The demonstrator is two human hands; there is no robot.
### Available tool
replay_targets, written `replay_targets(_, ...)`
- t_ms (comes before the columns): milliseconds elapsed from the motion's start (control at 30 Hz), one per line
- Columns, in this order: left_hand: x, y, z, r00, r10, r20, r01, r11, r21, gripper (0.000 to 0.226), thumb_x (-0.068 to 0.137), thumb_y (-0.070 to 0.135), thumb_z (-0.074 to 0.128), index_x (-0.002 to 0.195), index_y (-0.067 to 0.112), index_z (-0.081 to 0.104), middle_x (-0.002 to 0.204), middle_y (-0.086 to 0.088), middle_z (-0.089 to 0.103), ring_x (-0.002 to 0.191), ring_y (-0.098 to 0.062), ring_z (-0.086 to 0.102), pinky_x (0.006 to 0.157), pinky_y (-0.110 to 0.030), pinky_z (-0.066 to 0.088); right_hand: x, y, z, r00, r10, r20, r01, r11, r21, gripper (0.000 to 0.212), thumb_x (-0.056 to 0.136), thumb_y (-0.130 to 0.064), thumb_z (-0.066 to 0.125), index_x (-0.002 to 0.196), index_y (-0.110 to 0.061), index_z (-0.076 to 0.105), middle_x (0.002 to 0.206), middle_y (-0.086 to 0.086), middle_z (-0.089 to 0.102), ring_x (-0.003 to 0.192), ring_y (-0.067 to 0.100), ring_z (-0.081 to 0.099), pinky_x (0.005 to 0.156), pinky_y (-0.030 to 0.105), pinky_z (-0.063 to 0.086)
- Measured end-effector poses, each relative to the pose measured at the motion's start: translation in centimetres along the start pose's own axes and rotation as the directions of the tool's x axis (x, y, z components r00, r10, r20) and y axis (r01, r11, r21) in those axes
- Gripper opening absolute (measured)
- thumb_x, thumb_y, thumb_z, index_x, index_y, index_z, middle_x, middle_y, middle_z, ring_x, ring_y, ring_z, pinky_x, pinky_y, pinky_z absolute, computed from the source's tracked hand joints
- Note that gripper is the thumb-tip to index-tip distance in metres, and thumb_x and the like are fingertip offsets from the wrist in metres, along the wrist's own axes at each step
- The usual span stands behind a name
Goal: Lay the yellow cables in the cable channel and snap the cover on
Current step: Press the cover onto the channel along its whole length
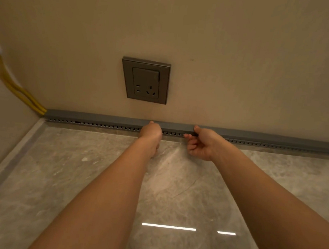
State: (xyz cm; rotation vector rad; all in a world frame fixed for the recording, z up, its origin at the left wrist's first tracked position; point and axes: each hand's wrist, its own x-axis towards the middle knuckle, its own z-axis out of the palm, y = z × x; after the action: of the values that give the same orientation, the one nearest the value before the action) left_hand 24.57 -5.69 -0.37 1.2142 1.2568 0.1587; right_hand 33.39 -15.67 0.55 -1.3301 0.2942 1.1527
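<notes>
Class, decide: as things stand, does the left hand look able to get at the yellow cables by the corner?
Probably yes: nothing stands between the left hand, now on the channel cover, and the yellow cables, though the arm might need a lean leftward.

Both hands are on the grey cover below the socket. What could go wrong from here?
1. The left hand and right hand hold the cover close together; its long runs toward either end may stay unsnapped.
2. The yellow cables enter the left end steeply and could lift the cover there.
</notes>
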Motion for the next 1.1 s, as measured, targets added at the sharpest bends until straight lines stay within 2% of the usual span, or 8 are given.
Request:
replay_targets(200,-0.2,-0.1,0.1,1.000,-0.025,-0.016,0.025,1.000,-0.009,0.046,0.101,0.043,0.022,0.118,0.011,0.050,0.062,-0.003,0.030,0.047,-0.014,0.024,0.044,-0.023,0.018,-0.3,-0.3,0.2,1.000,0.016,-0.012,-0.016,1.000,0.016,0.043,0.102,-0.028,0.030,0.073,-0.002,0.047,0.029,0.000,0.040,0.026,0.005,0.023,0.037,0.016,0.018)
replay_targets(267,-0.4,-0.1,0.0,0.998,-0.056,-0.004,0.056,0.998,-0.043,0.040,0.101,0.045,0.021,0.094,0.013,0.045,0.062,-0.003,0.031,0.047,-0.014,0.024,0.044,-0.023,0.017,-0.3,-0.4,0.3,1.000,0.025,-0.014,-0.025,1.000,0.012,0.044,0.103,-0.027,0.029,0.070,-0.002,0.047,0.029,0.000,0.038,0.027,0.005,0.022,0.037,0.016,0.018)
replay_targets(433,-0.8,-0.3,0.5,0.995,-0.096,-0.004,0.095,0.989,-0.112,0.049,0.099,0.049,0.020,0.076,0.011,0.041,0.061,-0.002,0.036,0.046,-0.014,0.027,0.044,-0.022,0.017,-0.1,-0.6,0.5,0.999,0.039,-0.011,-0.039,0.998,0.043,0.046,0.103,-0.025,0.028,0.067,-0.001,0.045,0.042,0.001,0.039,0.036,0.005,0.022,0.030,0.012,0.017)
replay_targets(600,-1.2,-0.4,2.2,0.994,-0.085,-0.062,0.073,0.983,-0.168,0.048,0.099,0.049,0.022,0.105,0.015,0.055,0.060,-0.002,0.039,0.046,-0.015,0.030,0.036,-0.018,0.020,0.4,-0.8,0.4,0.997,0.069,0.031,-0.071,0.997,0.039,0.046,0.103,-0.025,0.026,0.069,-0.001,0.045,0.027,0.001,0.035,0.023,0.006,0.020,0.032,0.014,0.017)
replay_targets(767,-1.7,-0.7,5.0,0.997,-0.073,-0.027,0.067,0.980,-0.186,0.051,0.098,0.049,0.025,0.069,0.014,0.047,0.055,-0.001,0.046,0.043,-0.015,0.034,0.038,-0.019,0.021,0.8,-0.8,0.4,0.997,0.043,0.058,-0.043,0.999,0.005,0.039,0.102,-0.016,0.022,0.069,-0.005,0.041,0.034,0.000,0.037,0.020,0.006,0.019,0.038,0.015,0.015)
replay_targets(833,-1.9,-0.6,6.2,0.998,-0.054,-0.022,0.049,0.981,-0.186,0.054,0.099,0.047,0.025,0.061,0.016,0.048,0.037,0.004,0.048,0.032,-0.013,0.038,0.034,-0.015,0.021,0.8,-0.7,0.3,0.995,0.046,0.083,-0.048,0.999,0.019,0.042,0.101,-0.017,0.023,0.064,-0.006,0.038,0.040,0.001,0.036,0.021,0.006,0.019,0.036,0.014,0.015)
replay_targets(1000,-2.6,-0.1,7.7,0.996,-0.010,-0.091,-0.009,0.979,-0.203,0.059,0.101,0.042,0.022,0.054,0.014,0.045,0.021,0.006,0.039,0.020,-0.009,0.038,0.040,-0.023,0.023,1.1,-0.6,0.0,0.996,0.028,0.083,-0.031,0.999,0.035,0.042,0.102,-0.022,0.028,0.063,-0.009,0.036,0.031,0.000,0.033,0.019,0.007,0.019,0.030,0.007,0.015)
replay_targets(1100,-2.3,0.0,7.9,0.995,-0.014,-0.103,-0.007,0.981,-0.195,0.059,0.102,0.041,0.021,0.054,0.014,0.044,0.022,0.005,0.039,0.032,-0.015,0.042,0.042,-0.022,0.023,1.1,-0.7,-0.2,0.995,0.032,0.092,-0.036,0.998,0.044,0.039,0.103,-0.023,0.031,0.068,-0.008,0.041,0.047,0.002,0.036,0.016,0.008,0.019,0.029,0.006,0.018)
